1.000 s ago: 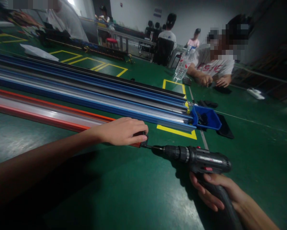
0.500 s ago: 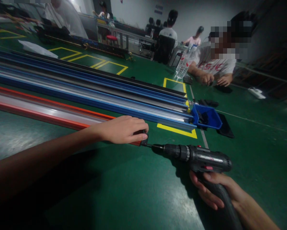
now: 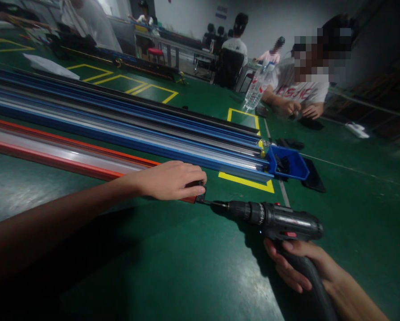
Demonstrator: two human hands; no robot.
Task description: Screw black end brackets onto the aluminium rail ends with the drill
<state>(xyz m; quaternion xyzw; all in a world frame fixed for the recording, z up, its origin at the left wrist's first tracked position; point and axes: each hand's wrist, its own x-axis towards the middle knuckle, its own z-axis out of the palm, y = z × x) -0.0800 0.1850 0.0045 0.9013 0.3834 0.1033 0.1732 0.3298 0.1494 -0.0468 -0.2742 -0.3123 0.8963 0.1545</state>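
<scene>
My left hand [image 3: 171, 180] is closed over the near end of a long red metal profile [image 3: 96, 165], which has a pale inner face. A small black end cap [image 3: 201, 193] sits at that end, partly hidden under my fingers. In my right hand [image 3: 303, 263] is a black cordless drill [image 3: 280, 220], gripped by its handle. Its long thin bit points left and its tip meets the black end cap. A small light glows on the drill below the chuck.
Several blue and black profiles [image 3: 173, 145] lie side by side behind the red one. Past their ends stands a blue bin [image 3: 291, 166] with black parts, beside a dark flat object [image 3: 315, 176]. Plastic bottles [image 3: 254, 91] stand farther back, near a seated person [image 3: 298, 91].
A small light has come on at the drill. My hands, the drill and the red profile hold nearly the same position. The person across the table has shifted their hands slightly.
</scene>
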